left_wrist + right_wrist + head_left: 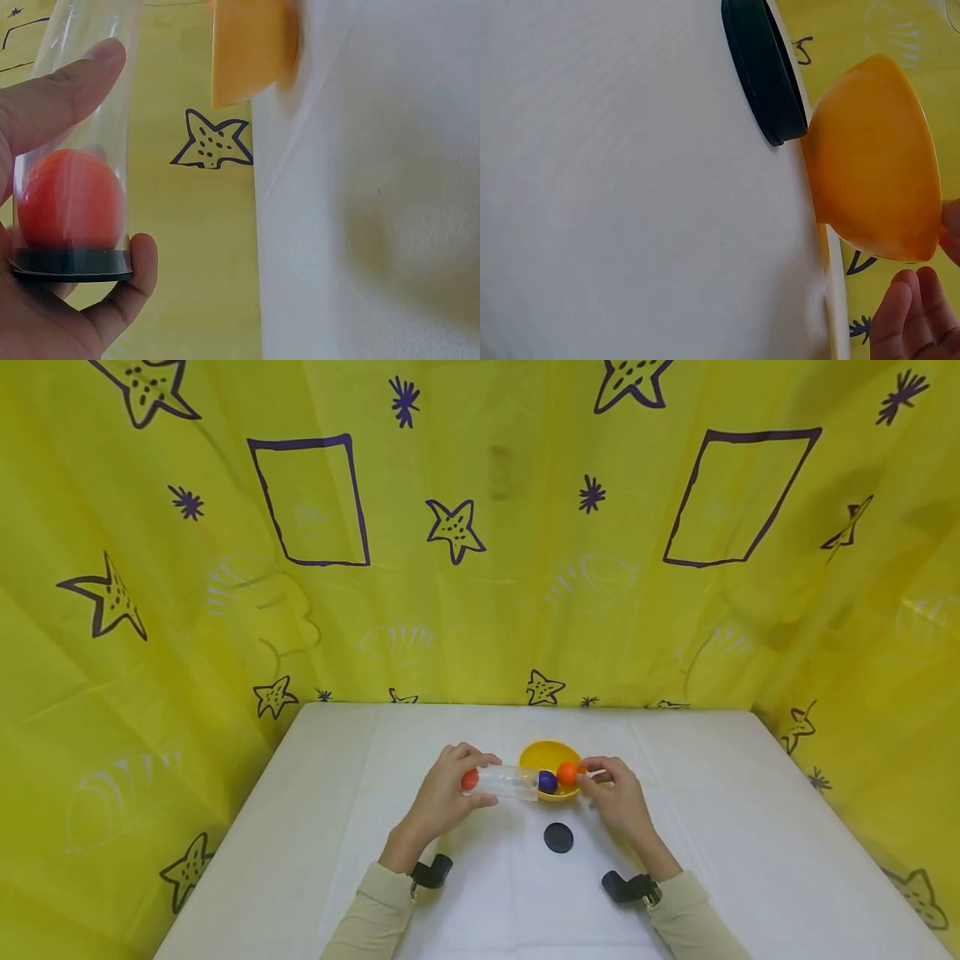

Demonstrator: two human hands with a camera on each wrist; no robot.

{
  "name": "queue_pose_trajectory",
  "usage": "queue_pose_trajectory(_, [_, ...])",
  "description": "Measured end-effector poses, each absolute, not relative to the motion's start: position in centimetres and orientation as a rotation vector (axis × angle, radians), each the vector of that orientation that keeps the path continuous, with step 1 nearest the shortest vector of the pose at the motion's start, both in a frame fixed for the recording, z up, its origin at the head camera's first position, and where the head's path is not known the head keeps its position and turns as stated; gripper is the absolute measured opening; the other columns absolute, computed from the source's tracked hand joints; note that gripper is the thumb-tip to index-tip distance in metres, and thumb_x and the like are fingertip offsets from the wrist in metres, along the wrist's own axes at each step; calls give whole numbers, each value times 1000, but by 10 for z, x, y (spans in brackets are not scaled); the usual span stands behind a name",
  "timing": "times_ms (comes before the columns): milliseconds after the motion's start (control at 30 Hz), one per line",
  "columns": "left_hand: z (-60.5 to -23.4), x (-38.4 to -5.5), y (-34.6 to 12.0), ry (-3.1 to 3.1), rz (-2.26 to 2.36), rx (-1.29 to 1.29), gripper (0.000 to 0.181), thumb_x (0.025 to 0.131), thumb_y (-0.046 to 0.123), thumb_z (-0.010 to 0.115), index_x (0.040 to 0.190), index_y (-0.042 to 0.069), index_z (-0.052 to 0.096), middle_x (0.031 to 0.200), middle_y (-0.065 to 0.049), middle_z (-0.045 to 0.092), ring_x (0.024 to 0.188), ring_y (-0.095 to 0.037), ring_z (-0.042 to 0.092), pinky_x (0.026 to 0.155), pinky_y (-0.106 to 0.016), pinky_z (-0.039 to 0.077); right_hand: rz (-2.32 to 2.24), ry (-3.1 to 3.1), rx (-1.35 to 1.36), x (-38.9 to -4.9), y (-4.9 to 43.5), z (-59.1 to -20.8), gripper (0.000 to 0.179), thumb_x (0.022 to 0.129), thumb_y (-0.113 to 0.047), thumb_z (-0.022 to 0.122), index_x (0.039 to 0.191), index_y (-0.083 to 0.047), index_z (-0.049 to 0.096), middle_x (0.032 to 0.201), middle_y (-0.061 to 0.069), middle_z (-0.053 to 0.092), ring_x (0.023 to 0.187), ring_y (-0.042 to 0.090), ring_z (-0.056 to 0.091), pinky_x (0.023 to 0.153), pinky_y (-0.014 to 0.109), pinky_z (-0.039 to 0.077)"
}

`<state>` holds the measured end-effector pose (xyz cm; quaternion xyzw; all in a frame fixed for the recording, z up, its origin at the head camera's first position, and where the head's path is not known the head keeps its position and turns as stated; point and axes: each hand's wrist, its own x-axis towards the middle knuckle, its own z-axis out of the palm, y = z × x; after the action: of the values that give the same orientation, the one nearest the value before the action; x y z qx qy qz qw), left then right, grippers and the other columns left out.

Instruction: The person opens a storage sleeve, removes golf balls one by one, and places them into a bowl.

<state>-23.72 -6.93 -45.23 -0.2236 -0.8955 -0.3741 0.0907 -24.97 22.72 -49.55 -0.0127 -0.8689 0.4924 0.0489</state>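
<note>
My left hand (pixel 442 785) grips a clear plastic tube (pixel 510 782), held nearly level in the head view. A red ball (pixel 71 199) sits inside at its black-capped end (pixel 73 262), with the thumb across the tube's side. The other end points to the yellow bowl (pixel 551 752). By that end is a dark blue ball (pixel 548 782); whether it is partly in the tube, I cannot tell. My right hand (pixel 617 793) pinches an orange ball (pixel 568 774) over the bowl's right side, beside the blue one. In the right wrist view the bowl hides the balls.
A round black lid (pixel 558 837) lies on the white-covered table (pixel 510 902), nearer to me than the bowl. Yellow curtains (pixel 510 610) with drawn stars hang behind the table and along both sides. Each wrist wears a black camera mount (pixel 432 871).
</note>
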Motion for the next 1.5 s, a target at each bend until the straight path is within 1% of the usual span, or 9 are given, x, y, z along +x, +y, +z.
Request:
queue_pose_trajectory(100, [-452,-237,-69,-2669,-1111,-658,47,79,20,89,122,23,73,117,-1,65,108,-19,52,90,-36,53,1513,-2618,-58,-250,227,-496,25,99,-16,68,122,-7,67,126,15,59,106,30,58,67,20,55])
queue_pose_trajectory(333, [-453,-237,-70,-2687,-1097,-648,47,80,24,89,123,24,72,118,-1,65,109,-19,52,92,-36,54,1524,-2642,-62,-249,227,-493,27,100,-19,67,125,-8,66,128,15,59,108,30,58,69,20,55])
queue_pose_trajectory(567, [-454,-236,-70,-2693,-1106,-638,47,79,21,89,123,24,72,118,0,64,109,-18,52,91,-35,54,1494,-2659,-63,-247,228,-485,28,102,-23,64,126,-9,65,130,14,61,111,29,58,74,20,53])
queue_pose_trajectory(767, [-453,-236,-70,-2711,-1084,-628,46,81,24,88,124,25,72,119,0,64,108,-18,51,90,-34,54,1503,-2621,-12,-245,228,-476,27,101,-20,66,123,-5,66,125,17,64,107,30,60,75,17,52])
queue_pose_trajectory(933, [-452,-236,-71,-2703,-1071,-632,46,80,23,88,123,24,72,118,0,64,108,-18,51,90,-35,54,1529,-2614,21,-244,227,-468,26,100,-18,66,122,-4,67,119,17,66,101,26,61,73,18,54])
queue_pose_trajectory(1033, [-451,-236,-71,-2702,-1065,-638,46,80,23,88,123,22,72,118,-1,64,108,-19,52,91,-36,54,1541,-2630,79,-244,226,-464,25,101,-18,66,122,-4,67,113,16,68,94,25,62,72,21,55])
queue_pose_trajectory(1200, [-449,-236,-71,-2706,-1066,-639,46,80,22,88,123,22,72,118,-1,64,108,-20,52,92,-38,55,1615,-2684,257,-242,224,-460,27,100,-19,66,121,-2,66,103,16,67,84,29,63,69,27,56])
queue_pose_trajectory(1400, [-448,-236,-71,-2690,-1057,-657,45,80,21,89,122,20,73,118,-2,65,108,-21,52,91,-39,56,1684,-2747,495,-237,218,-457,30,100,-19,67,121,2,63,98,22,66,82,27,62,67,34,58])
queue_pose_trajectory(1500, [-447,-236,-70,-2682,-1038,-669,45,79,21,89,122,20,73,117,-2,65,108,-21,53,90,-38,56,1705,-2752,588,-235,215,-458,33,100,-17,66,124,4,60,97,20,66,80,31,63,67,36,59])
